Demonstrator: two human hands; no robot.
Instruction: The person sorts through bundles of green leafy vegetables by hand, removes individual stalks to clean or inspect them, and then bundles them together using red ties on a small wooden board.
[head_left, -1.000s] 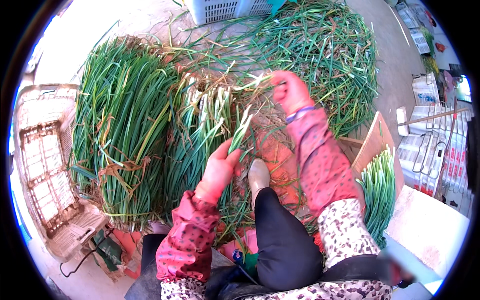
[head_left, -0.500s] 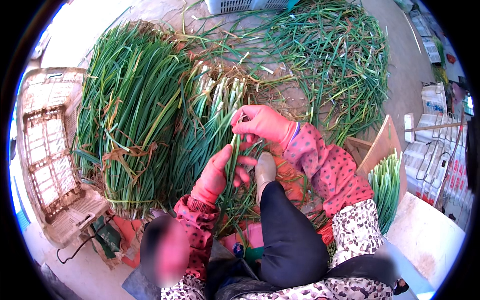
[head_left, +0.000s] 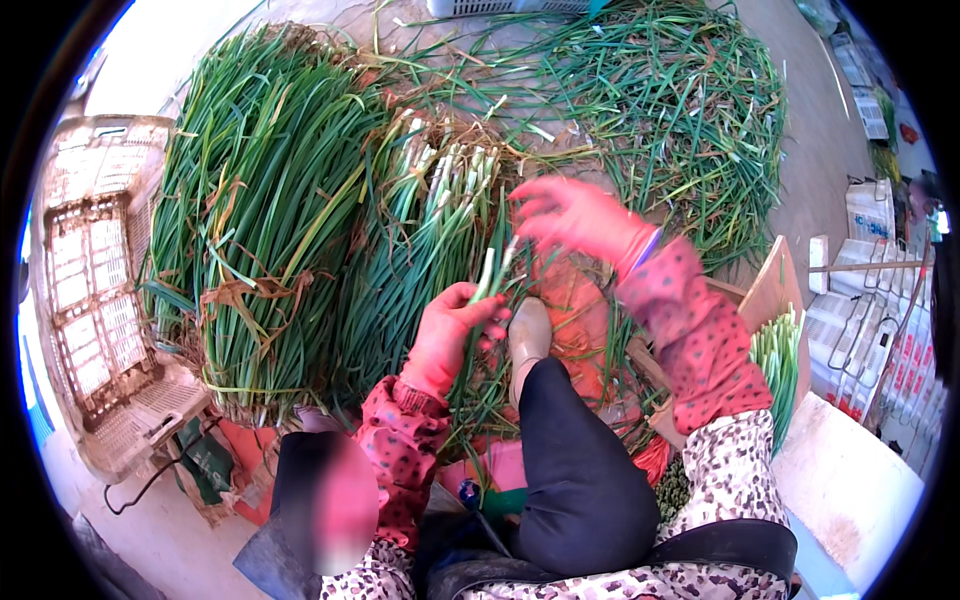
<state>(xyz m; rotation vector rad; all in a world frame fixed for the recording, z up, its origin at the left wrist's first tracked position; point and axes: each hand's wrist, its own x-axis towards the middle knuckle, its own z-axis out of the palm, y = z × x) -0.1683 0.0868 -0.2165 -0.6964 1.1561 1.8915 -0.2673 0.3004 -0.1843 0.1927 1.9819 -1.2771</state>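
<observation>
My left hand (head_left: 452, 335), in an orange-pink rubber glove, is closed round a few green garlic stalks (head_left: 486, 272) whose white ends point up and away from me. Their leaves hang down below the fist. To the right and a little farther off, my right hand (head_left: 578, 218), gloved alike, has its fingers apart, slightly smeared by motion, with nothing seen in them. Just left of the hands lies a pile of green garlic (head_left: 420, 215), white ends on the far side. A taller heap of green garlic (head_left: 270, 210) stands beyond it on the left.
Loose trimmed leaves (head_left: 680, 120) cover the floor at the far right. A dirty plastic crate (head_left: 95, 290) leans at the left. Cleaned stalks (head_left: 776, 365) stand by a wooden board (head_left: 768, 290) on the right. My shoe (head_left: 530, 330) is below the hands.
My right hand has moved away to the right from the stalks, its fingers opening. My left fingers have closed round the stalks, whose white ends now show above the fist.
</observation>
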